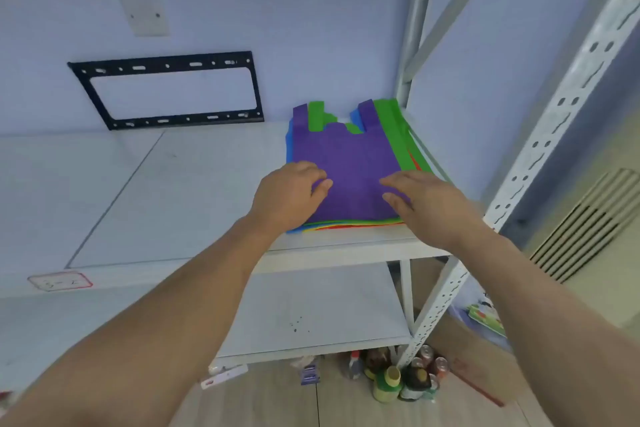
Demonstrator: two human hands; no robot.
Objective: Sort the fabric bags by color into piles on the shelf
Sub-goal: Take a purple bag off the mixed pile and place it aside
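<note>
A stack of flat fabric bags lies at the right end of the white shelf (194, 191). A purple bag (349, 163) is on top. Green bag (393, 130), blue, yellow and red edges show beneath it. My left hand (289, 196) rests on the purple bag's near left corner, fingers bent, thumb on the fabric. My right hand (424, 201) hovers over or touches the near right corner with fingers extended and relaxed; whether it touches the bag I cannot tell.
A black metal bracket (166, 90) leans on the wall at the shelf's back. White slotted uprights (540, 146) frame the right side. A lower shelf (311, 315) sits beneath. Bottles and cans (401, 374) stand on the floor.
</note>
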